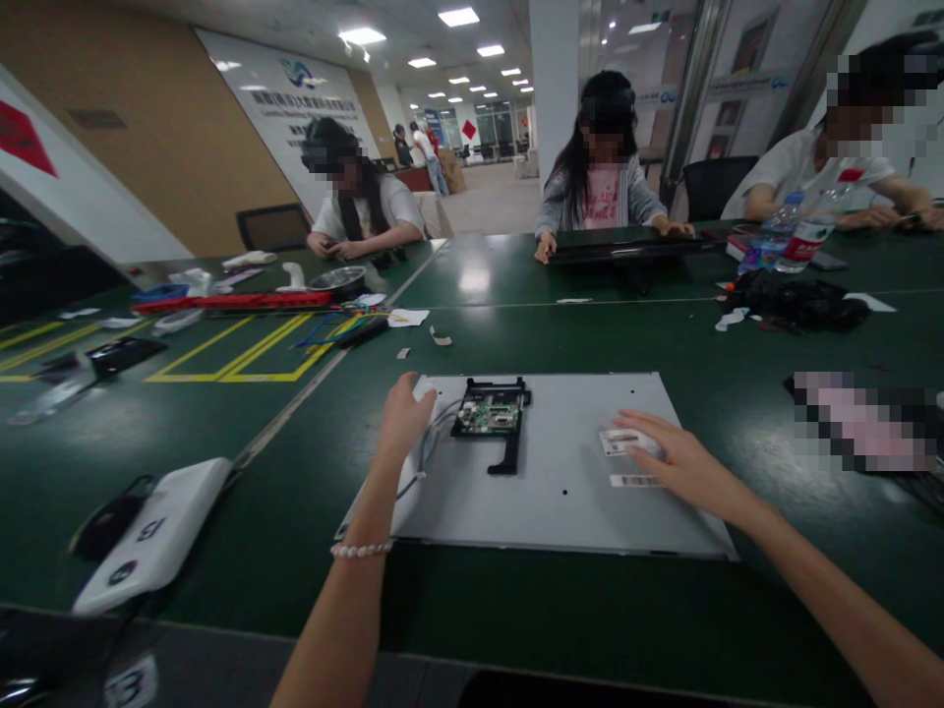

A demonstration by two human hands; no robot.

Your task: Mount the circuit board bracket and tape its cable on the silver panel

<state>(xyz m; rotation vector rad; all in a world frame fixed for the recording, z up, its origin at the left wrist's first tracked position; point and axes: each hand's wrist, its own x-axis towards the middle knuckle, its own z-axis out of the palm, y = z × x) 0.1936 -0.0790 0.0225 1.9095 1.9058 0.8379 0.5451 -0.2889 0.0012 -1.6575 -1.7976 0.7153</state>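
Note:
A grey flat display panel lies on the green table in front of me, its metal back upward. Mounted near its far left part is a black plastic bracket around a green circuit board, with a thin grey cable running leftward. My left hand is at the panel's left edge, thumb apart from the forefinger; its other fingers are partly hidden. Over the right part, my right hand is spread with fingers outstretched beside a white label. Whether it touches the panel I cannot tell.
A white power bank-like device and black cable lie at left. Farther back are a red strip, paper scraps and a black bundle. Bottles stand back right. Across the table, people sit; one holds a dark panel.

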